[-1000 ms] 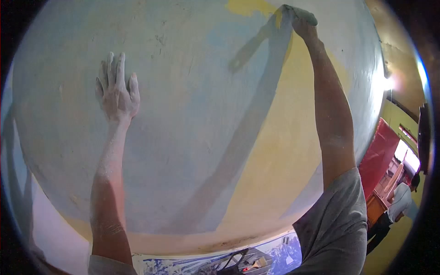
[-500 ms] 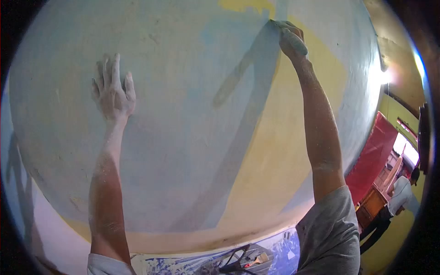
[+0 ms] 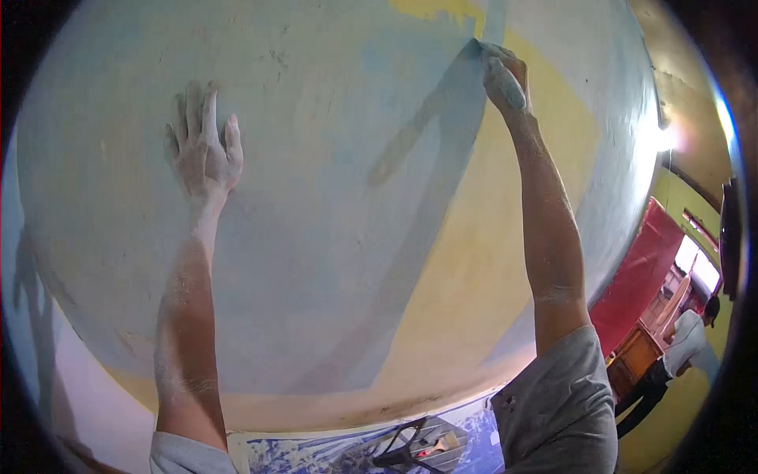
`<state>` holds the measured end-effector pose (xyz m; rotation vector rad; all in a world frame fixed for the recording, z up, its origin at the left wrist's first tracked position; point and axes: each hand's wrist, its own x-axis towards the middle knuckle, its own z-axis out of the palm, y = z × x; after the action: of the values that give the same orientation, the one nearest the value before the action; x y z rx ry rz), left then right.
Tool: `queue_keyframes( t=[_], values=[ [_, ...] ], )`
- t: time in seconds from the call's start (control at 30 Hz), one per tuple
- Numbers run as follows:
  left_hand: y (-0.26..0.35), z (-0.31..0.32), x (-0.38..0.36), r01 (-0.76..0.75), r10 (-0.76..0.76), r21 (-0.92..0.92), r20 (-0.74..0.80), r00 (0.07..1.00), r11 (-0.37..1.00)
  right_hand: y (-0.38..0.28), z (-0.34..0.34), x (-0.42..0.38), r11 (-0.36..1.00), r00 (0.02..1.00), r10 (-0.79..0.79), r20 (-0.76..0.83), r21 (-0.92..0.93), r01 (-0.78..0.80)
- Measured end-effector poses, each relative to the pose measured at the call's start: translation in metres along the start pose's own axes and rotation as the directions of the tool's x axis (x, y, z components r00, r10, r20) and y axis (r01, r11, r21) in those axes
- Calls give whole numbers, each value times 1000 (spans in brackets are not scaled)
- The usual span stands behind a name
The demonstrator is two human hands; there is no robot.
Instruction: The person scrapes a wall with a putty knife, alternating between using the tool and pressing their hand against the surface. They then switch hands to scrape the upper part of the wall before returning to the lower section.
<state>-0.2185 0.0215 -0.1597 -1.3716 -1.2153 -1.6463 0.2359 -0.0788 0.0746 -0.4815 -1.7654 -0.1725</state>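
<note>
My left hand (image 3: 207,154), coated in pale dust, lies flat with fingers spread against the painted wall (image 3: 316,237). Higher up on the right, my right hand (image 3: 507,73) is closed round a scraper (image 3: 512,93) with a rounded, dusty handle. The scraper's dark tip meets the wall near a blue and yellow border; most of the blade is hidden or too thin to make out. Faded blue-grey covers much of the wall, with a yellow band (image 3: 466,261) below my right hand. Shadows of the arm and tool fall leftward across it.
Below the wall, a dark stool or stand (image 3: 418,442) holds a paintbrush (image 3: 438,446), above a paint-splashed blue-and-white sheet (image 3: 316,457). At the far right are a red panel (image 3: 638,276), a wooden cabinet (image 3: 634,355), a bright light and another person (image 3: 685,347) standing.
My left hand has shifted slightly up and right on the wall, still spread. My right hand and scraper are a little lower and further right in view. The whole view has tilted slightly.
</note>
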Motion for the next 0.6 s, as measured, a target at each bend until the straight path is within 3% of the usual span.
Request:
queue_keyframes(
  t=[0.03, 0.07, 0.1, 0.13, 0.2, 0.23, 0.33, 0.37, 0.4, 0.47, 0.5, 0.53, 0.6],
  values=[
    [1, -2, 1, -4, 4, 14, 7, 1000, 1000, -20, 13, -7, 796, 964, -256, 70, -551, 251],
    [0, -3, 5, -12, 12, 32, 11, 1000, 999, -38, 25, -6, 270, 870, -420, 259, -880, 392],
    [0, -3, 6, -18, 18, 33, 11, 1000, 999, -42, 25, 1, 161, 902, -342, 264, -929, 333],
    [0, -4, 7, -18, 18, 11, 3, 1000, 1000, -44, 25, 0, 165, 906, -336, 256, -931, 325],
    [2, -5, 0, -13, 14, -29, 19, 1000, 1000, -55, 32, -7, 549, 990, -127, 67, -826, 127],
    [0, -4, 0, -14, 14, -9, 11, 1000, 1000, -57, 33, -11, 543, 990, -123, 64, -831, 121],
    [-5, -1, 4, -7, 8, 26, -35, 999, 1000, -47, 40, -14, 335, 933, -305, 193, -895, 295],
    [-3, -5, 4, -7, 9, 53, -37, 999, 999, -39, 35, -4, 311, 934, -314, 171, -911, 272],
    [-2, -7, 3, -20, 22, 76, -27, 999, 997, -38, 34, 4, 314, 933, -320, 166, -910, 270],
    [0, -8, 5, -31, 33, 71, -31, 999, 997, -40, 26, 13, 505, 950, -302, 86, -830, 236],
    [-1, -5, 2, -24, 26, 61, -33, 999, 998, -73, 45, 3, 484, 1000, 3, -3, -875, -4],
    [-2, -6, -1, -17, 19, 61, -24, 1000, 998, -64, 44, -2, 483, 1000, 13, 4, -876, -2],
    [-1, -7, -3, 3, -3, 4, -12, 1000, 1000, -44, 34, -9, 459, 960, -265, 87, -864, 205]
  ],
)
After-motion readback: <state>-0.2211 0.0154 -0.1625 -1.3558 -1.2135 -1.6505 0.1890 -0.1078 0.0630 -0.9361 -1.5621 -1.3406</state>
